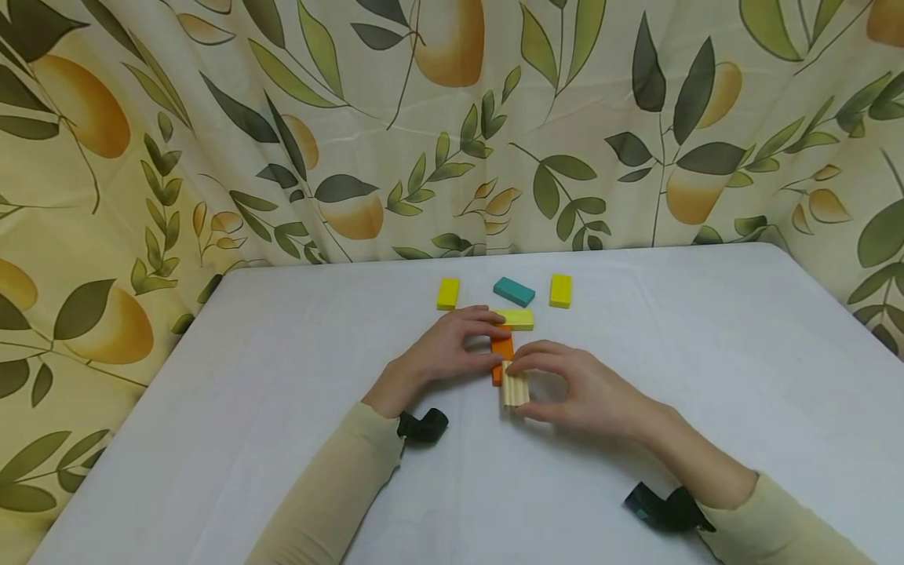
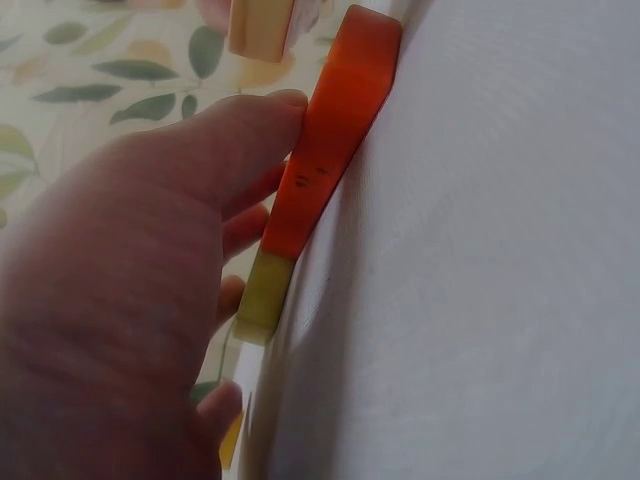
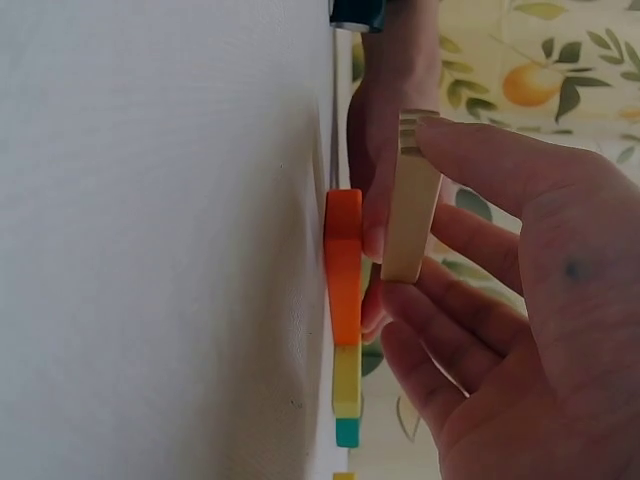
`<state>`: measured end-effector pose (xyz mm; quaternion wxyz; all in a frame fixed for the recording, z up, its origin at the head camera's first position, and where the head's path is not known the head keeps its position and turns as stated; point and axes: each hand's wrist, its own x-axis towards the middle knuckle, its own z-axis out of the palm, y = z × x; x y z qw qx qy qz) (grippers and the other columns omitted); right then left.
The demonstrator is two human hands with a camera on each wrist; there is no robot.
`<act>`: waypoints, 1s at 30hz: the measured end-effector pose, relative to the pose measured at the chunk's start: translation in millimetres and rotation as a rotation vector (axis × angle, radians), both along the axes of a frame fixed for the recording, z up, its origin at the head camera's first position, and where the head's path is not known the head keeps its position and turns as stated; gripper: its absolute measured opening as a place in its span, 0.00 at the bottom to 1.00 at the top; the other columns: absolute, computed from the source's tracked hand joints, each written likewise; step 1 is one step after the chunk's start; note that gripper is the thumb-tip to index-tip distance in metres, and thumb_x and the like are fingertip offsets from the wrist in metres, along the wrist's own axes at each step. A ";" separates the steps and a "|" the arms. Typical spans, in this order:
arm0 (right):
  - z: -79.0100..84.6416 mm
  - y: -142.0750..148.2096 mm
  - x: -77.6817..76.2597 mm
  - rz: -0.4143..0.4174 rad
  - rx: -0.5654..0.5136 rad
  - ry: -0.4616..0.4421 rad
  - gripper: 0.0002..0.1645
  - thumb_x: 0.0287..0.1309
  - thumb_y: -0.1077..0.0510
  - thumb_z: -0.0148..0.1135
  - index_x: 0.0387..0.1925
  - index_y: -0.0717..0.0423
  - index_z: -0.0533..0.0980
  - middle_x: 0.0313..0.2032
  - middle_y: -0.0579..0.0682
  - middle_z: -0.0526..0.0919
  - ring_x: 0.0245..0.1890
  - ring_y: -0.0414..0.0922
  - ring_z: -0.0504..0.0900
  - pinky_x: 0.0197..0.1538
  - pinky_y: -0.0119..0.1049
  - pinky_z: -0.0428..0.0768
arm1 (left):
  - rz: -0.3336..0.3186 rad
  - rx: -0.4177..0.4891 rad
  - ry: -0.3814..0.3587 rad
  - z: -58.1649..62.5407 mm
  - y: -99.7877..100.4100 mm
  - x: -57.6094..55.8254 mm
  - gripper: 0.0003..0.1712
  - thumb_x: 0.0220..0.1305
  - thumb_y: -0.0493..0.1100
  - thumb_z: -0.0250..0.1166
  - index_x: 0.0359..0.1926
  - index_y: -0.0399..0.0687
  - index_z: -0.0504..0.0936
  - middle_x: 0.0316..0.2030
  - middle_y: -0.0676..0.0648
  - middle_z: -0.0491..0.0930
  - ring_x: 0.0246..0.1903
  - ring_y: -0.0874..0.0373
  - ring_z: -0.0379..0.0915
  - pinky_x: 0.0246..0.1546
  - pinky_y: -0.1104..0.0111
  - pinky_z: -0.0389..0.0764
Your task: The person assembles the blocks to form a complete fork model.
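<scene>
An orange block [image 1: 502, 345] lies lengthwise on the table, its far end by a pale yellow block [image 1: 519, 319] set crosswise. My left hand [image 1: 455, 343] is over the orange block, thumb and fingertips at its upper surface; in the left wrist view the thumb [image 2: 270, 115] meets its edge. My right hand [image 1: 582, 388] pinches a pale wooden block [image 1: 516, 390] with ridged, striped faces between thumb and fingers. In the right wrist view this wooden block [image 3: 410, 220] is held off the table, apart from the orange block [image 3: 344, 270].
Beyond the hands lie a yellow block [image 1: 448, 293], a teal block [image 1: 514, 291] turned at a slant and another yellow block [image 1: 560, 290]. A white cloth covers the table [image 1: 706, 337]. A fruit-patterned curtain [image 1: 452, 157] hangs behind it.
</scene>
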<state>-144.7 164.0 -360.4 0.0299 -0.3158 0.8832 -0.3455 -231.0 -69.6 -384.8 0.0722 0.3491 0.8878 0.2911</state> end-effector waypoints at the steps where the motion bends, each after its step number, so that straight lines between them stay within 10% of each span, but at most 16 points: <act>1: -0.2 -0.2 0.5 0.000 0.003 -0.004 0.23 0.53 0.52 0.78 0.53 0.43 0.83 0.57 0.41 0.79 0.59 0.47 0.75 0.63 0.55 0.73 | 0.003 -0.003 -0.001 -0.3 0.0 0.0 0.24 0.67 0.52 0.68 0.62 0.57 0.83 0.67 0.57 0.72 0.73 0.58 0.52 0.73 0.55 0.53; 30: -0.2 -7.2 10.3 0.064 0.053 -0.012 0.22 0.56 0.51 0.76 0.53 0.43 0.82 0.57 0.42 0.79 0.59 0.47 0.76 0.63 0.53 0.73 | 0.008 0.003 -0.006 -1.2 -0.1 -0.1 0.23 0.66 0.53 0.69 0.62 0.58 0.83 0.66 0.57 0.73 0.73 0.60 0.52 0.73 0.56 0.53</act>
